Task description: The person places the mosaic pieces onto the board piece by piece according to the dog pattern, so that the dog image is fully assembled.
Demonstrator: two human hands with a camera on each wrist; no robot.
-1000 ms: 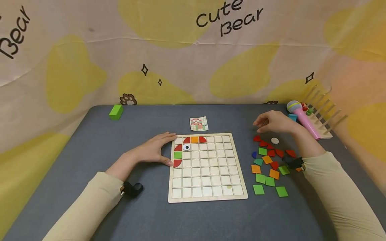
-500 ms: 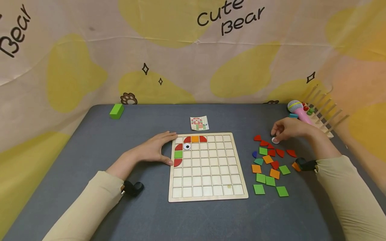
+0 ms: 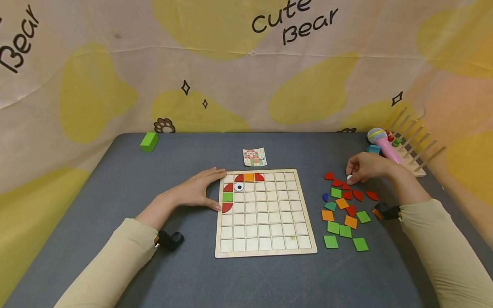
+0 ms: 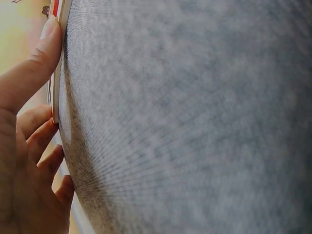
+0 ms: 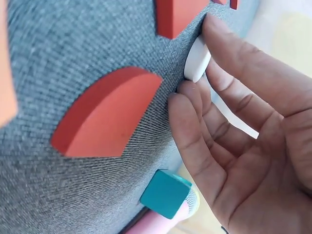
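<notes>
My left hand (image 3: 196, 189) rests at the left side of a wooden grid board (image 3: 265, 252), thumb on the edge and fingertips at the upper corner. In the left wrist view, its thumb (image 4: 41, 53) lies along the board's edge. On the board are red quarter-round tiles (image 3: 227, 208), an orange square (image 3: 249, 177), a green square (image 3: 227, 197) and a round eye piece (image 3: 239, 187). At the right, my right hand (image 3: 366, 167) pinches a white round disc (image 5: 197, 59) between thumb and fingers, close to the tabletop. Part of the disc is hidden by the fingers.
Several loose red, green, orange and blue tiles (image 3: 345, 231) lie right of the board. A small pattern card (image 3: 254, 157) sits behind it. Back right are a pink toy microphone (image 3: 385, 144), a teal block (image 5: 165, 193) and a pegged rack (image 3: 417, 171); a green block (image 3: 149, 142) stands back left.
My right hand has moved right and down from above the tiles to the white disc and taken hold of it. My left hand and the board have stayed put.
</notes>
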